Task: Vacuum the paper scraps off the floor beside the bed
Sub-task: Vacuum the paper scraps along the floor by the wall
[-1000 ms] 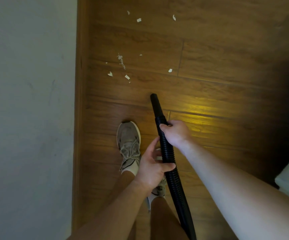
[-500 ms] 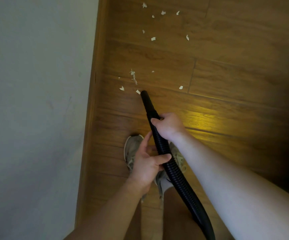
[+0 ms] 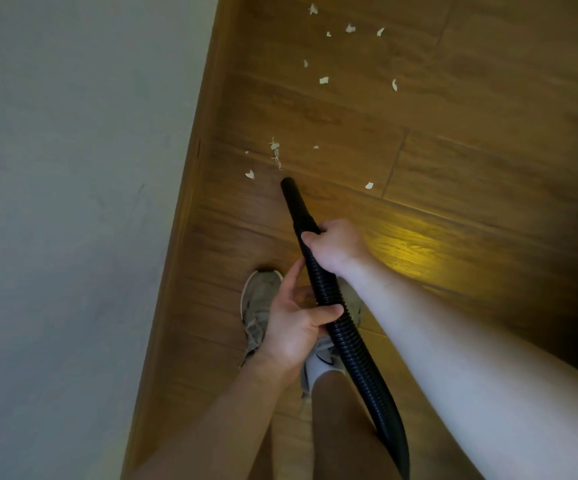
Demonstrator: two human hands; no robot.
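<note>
Pale grey flat surface [image 3: 73,202] fills the left. Grey lace-up sneaker [image 3: 259,299] on brown wood-plank floor [image 3: 453,161]. Left hand [image 3: 291,327]: fingers wrapped round black ribbed vacuum hose [image 3: 327,289], thumb across it. Right hand [image 3: 336,247] farther along, fingers clenched on same hose. Smooth hose tip [image 3: 287,184] just beside small white paper scraps [image 3: 275,152]; more scraps scattered farther off.

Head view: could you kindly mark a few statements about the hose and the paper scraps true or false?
1. The left hand and right hand both hold the black hose. True.
2. The hose tip points back at the person. False: it points away, near a stringy scrap.
3. Paper scraps lie on the wooden floor beyond the tip. True.
4. The person is barefoot. False: a sneaker is worn.
</note>
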